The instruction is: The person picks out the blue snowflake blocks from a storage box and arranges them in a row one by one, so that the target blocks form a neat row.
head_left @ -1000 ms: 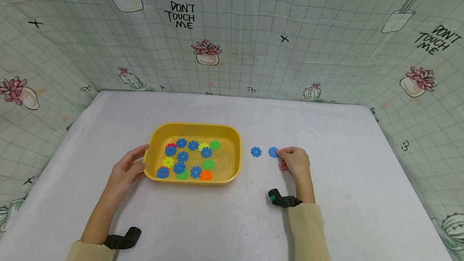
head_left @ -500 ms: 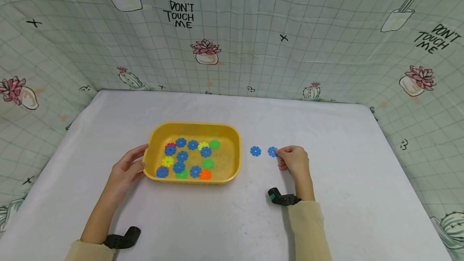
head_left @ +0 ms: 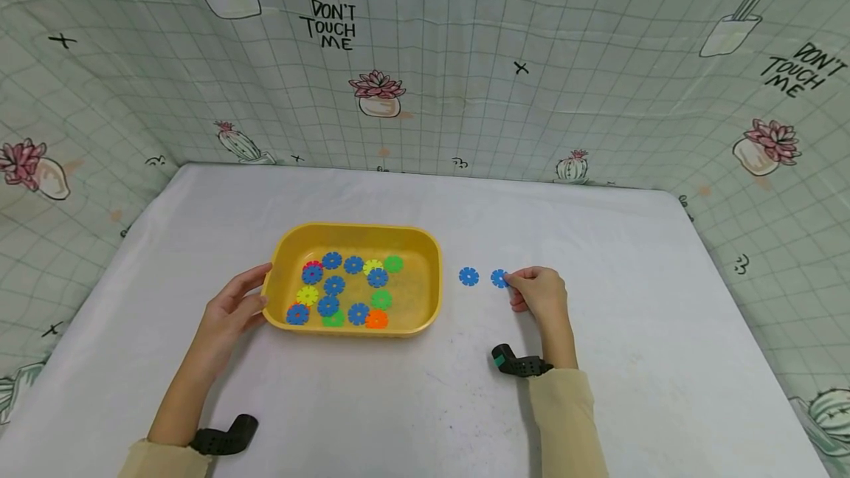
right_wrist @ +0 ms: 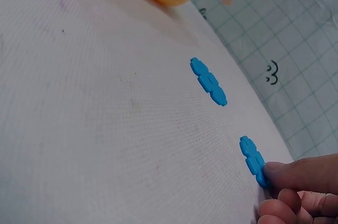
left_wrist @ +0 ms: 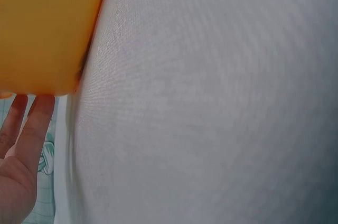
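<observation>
Thumb and fingers of my right hand (head_left: pixel 541 297) pinch the edge of a blue notched plastic disc (head_left: pixel 498 278), a snowflake-shaped building piece. In the right wrist view this disc (right_wrist: pixel 251 156) lies flat close over the white cloth, the thumb on its near edge. A second blue disc (head_left: pixel 468 276) lies just to its left, apart from it. My left hand (head_left: pixel 229 310) touches the left end of a yellow plastic tray (head_left: pixel 421 279) with extended fingers. The left wrist view has those fingers (left_wrist: pixel 34 134) against the tray's end wall.
Inside the tray are several notched discs, mostly blue, with green ones (head_left: pixel 381 300), yellow ones (head_left: pixel 308 296), an orange one (head_left: pixel 376 319) and a red one. A white cloth (head_left: pixel 372 404) covers the table. Behind it hangs a grid-patterned curtain (head_left: pixel 451 94) with plant drawings.
</observation>
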Available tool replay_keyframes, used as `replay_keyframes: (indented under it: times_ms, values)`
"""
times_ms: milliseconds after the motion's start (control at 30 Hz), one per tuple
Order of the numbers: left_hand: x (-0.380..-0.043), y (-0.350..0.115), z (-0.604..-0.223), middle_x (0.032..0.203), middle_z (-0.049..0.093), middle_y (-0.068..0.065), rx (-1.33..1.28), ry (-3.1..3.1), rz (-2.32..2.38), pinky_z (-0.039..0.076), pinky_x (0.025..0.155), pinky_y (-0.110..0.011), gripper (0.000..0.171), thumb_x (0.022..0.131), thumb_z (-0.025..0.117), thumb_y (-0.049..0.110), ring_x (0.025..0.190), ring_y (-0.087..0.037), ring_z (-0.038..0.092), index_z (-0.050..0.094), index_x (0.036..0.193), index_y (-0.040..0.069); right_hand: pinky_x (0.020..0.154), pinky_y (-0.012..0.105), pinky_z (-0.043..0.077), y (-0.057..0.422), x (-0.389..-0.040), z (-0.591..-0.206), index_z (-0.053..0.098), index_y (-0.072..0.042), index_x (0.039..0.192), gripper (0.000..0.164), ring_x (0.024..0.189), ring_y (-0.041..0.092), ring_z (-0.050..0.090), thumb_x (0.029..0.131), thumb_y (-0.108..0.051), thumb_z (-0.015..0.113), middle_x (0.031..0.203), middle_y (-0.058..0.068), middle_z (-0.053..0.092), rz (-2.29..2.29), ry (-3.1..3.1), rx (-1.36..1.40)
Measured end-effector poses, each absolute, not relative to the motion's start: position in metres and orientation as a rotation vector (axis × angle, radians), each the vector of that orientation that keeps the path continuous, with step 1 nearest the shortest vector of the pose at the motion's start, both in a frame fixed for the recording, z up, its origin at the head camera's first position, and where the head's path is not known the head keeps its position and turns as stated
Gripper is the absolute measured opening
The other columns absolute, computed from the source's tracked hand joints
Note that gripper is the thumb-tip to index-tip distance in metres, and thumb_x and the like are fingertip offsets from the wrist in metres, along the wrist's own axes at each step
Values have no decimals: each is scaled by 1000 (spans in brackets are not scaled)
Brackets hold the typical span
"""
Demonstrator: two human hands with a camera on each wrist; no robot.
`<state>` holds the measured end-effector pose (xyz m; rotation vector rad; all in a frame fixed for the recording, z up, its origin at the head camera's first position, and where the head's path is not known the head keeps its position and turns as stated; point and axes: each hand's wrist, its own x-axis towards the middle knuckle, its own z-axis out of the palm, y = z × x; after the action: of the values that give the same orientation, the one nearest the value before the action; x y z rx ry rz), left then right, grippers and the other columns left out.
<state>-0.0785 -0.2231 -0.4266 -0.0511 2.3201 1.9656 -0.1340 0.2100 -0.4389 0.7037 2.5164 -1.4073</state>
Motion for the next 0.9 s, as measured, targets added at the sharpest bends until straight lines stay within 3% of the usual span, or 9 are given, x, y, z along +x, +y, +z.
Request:
replay_keyframes:
  times_ms: [533, 900]
  values:
    - [-78, -223, -426, 120, 48, 17, -47, 2345, 1932, 50, 78, -11, 46, 96, 48, 17, 99, 5, 56, 38, 140, 6, 52, 20, 53, 212, -130, -437, 61, 4, 103, 29, 51, 7, 57, 88, -21, 63, 69, 2, 58, -1505, 2457, 641]
    - [-77, -222, -425, 121, 47, 17, -42, 2361, 1917, 49, 79, -11, 45, 97, 47, 18, 100, 6, 55, 38, 140, 6, 60, 21, 54, 206, -120, -422, 55, -1, 108, 37, 60, 8, 59, 85, -27, 67, 80, 4, 63, -1551, 2477, 521]
